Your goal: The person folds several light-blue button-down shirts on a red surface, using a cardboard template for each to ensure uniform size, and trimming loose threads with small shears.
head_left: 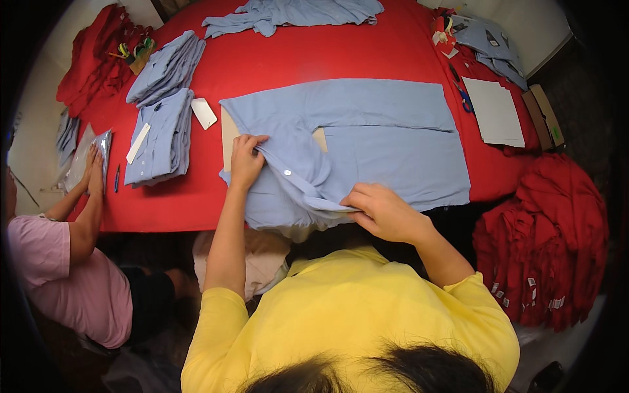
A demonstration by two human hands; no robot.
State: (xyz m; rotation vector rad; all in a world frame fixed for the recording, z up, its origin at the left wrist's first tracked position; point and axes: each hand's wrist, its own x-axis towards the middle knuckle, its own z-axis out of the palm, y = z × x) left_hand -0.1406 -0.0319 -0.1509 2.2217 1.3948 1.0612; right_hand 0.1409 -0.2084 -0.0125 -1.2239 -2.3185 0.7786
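Observation:
A light blue buttoned shirt (393, 157) lies spread before me, its far side folded inward in a long straight crease. Under it, a cream board (230, 139) shows at the left edge and through a small gap near the middle. My left hand (247, 159) pinches the shirt's edge at the left, beside a white button. At the near edge, my right hand (382, 211) grips the cloth between thumb and fingers. Between both hands the fabric is lifted and bunched, and part of the near edge hangs over the table's front.
Folded blue shirts (159, 134) are stacked at left, near a white tag (204, 113) and a pen (116, 178). A co-worker's hands (95, 169) press a clear-wrapped package. White sheets (493, 111), blue-handled scissors (466, 99) and a red garment pile (544, 242) are at right.

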